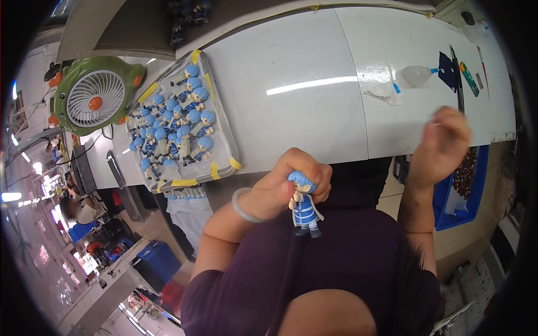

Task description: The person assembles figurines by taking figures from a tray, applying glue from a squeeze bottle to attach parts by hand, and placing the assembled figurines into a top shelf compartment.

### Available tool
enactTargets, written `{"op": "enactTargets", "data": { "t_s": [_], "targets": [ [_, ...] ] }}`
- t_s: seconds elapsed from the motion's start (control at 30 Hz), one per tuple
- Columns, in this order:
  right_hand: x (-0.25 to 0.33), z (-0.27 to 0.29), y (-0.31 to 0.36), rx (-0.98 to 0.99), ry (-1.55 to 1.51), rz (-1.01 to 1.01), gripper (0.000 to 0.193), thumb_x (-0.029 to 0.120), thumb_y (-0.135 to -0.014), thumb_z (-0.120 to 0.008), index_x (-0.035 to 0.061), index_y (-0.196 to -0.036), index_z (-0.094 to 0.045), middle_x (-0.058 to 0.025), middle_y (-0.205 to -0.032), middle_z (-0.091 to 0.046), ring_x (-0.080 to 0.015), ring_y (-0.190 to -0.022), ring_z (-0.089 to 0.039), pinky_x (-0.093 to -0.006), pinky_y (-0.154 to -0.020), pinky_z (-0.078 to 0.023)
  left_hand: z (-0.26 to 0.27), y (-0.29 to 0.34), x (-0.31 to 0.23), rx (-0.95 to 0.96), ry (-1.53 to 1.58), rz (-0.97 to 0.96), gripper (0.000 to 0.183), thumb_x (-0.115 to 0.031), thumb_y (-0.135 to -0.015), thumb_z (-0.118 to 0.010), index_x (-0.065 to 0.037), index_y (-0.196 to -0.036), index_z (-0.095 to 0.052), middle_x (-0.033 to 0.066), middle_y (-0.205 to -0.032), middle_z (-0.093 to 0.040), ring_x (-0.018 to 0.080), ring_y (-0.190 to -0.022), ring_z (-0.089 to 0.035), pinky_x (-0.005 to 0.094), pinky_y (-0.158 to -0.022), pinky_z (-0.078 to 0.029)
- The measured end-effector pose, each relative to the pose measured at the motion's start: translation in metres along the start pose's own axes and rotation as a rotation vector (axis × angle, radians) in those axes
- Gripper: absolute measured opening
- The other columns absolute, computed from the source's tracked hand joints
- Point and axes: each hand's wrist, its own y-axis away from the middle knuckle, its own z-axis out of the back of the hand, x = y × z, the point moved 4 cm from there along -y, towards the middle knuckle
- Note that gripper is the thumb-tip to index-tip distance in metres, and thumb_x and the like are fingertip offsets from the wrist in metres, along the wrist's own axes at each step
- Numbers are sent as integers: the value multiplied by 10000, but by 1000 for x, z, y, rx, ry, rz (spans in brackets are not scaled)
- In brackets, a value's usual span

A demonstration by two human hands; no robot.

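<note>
A small toy figurine [304, 211] with light-blue hair and a blue and white outfit is upright in front of my chest. My left hand [300, 168] is wrapped round its head, the thumb beside its face, and its dark shoes point down. Off to the right, my right hand [443, 147] is raised near the table's front edge, apart from the figurine. Its fingers are smeared by motion, so whether they hold anything is unclear. On the left of the table lies a tray [227, 143] edged with yellow tape, filled with several similar blue-haired figurines [179, 120].
A green fan [95, 96] stands left of the tray. At the right of the white table [302, 56] lie a clear squeeze bottle [416, 75] with a blue tip, a crumpled white wipe [386, 94], a dark cloth [447, 73] and thin tools. A blue crate [462, 196] sits below, right.
</note>
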Motion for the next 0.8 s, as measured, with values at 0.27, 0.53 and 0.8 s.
{"op": "enactTargets", "data": {
  "t_s": [0.27, 0.53, 0.8],
  "targets": [
    [23, -81, 39, 894, -735, -702, 289, 170, -708, -607, -13, -928, -569, -115, -973, -542, -190, -906, -508, -289, -783, -396, 0, 3, -3, -57, -172, 153, 295, -372, -879, -376, -90, -967, -382, 67, -794, -394, 148, -696, -406, 254, -608, -342],
    [26, -79, 38, 1000, -690, -844, 285, 98, -613, -649, -17, -871, -616, -100, -940, -563, -180, -887, -522, -284, -809, -392, -2, 6, -1, -194, -225, 327, 466, -433, -840, -416, -88, -1121, -276, 69, -865, -385, 128, -723, -404, 252, -641, -344],
    [24, -79, 38, 987, -682, -789, 215, 132, -609, -663, 37, -799, -623, -25, -718, -569, -104, -681, -521, -220, -653, -395, -1, 6, 2, -160, -239, 390, 534, -412, -823, -455, -94, -1185, -224, 76, -973, -308, 137, -839, -397, 277, -717, -342]
  ]
}}
